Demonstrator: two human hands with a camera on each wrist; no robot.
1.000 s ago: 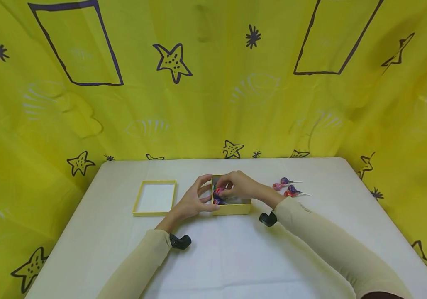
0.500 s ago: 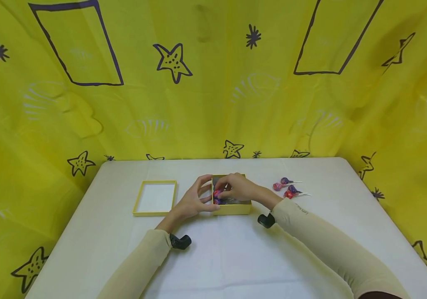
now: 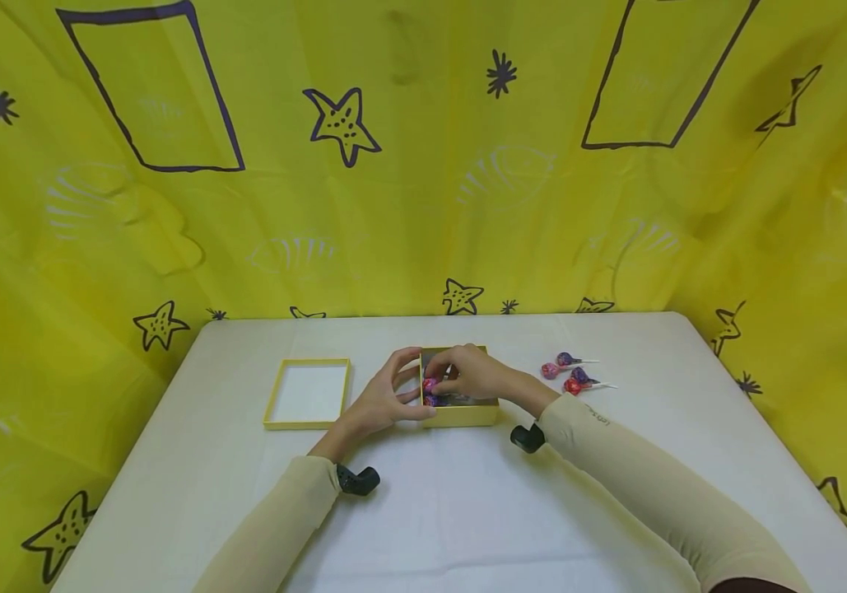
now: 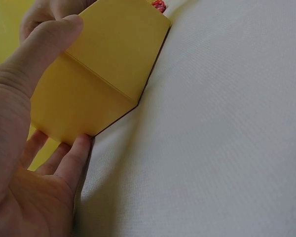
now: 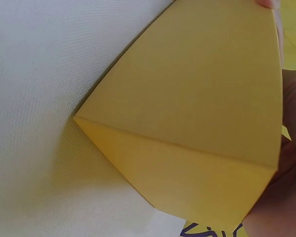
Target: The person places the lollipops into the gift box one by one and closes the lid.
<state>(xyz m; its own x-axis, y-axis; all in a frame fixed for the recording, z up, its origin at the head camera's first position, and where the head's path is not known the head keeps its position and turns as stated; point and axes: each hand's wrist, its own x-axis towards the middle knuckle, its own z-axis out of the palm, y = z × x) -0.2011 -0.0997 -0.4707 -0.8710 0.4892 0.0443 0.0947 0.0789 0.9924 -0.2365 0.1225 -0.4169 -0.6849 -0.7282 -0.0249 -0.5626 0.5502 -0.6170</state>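
A yellow box (image 3: 460,417) without its lid stands on the white table, with lollipops (image 3: 430,400) at its left end. My left hand (image 3: 381,401) steadies that end, thumb over the front edge and the other fingers spread along the left side. In the left wrist view the thumb lies on the rim and fingertips touch the box wall (image 4: 108,54). Reaching inside from the right, my right hand (image 3: 473,372) pinches a pink lollipop (image 3: 430,385) with curled fingers. In the right wrist view the box wall (image 5: 197,94) hides its fingertips.
The yellow-rimmed box lid (image 3: 312,392) lies inside up, left of the box. Several wrapped lollipops (image 3: 579,379) lie on the table to the right, sticks pointing right. A yellow curtain (image 3: 408,206) with drawn stars hangs behind the table (image 3: 467,511).
My right hand has lowered slightly into the box, and the pink lollipop at its fingertips has shifted a little down and left. My left hand keeps its place.
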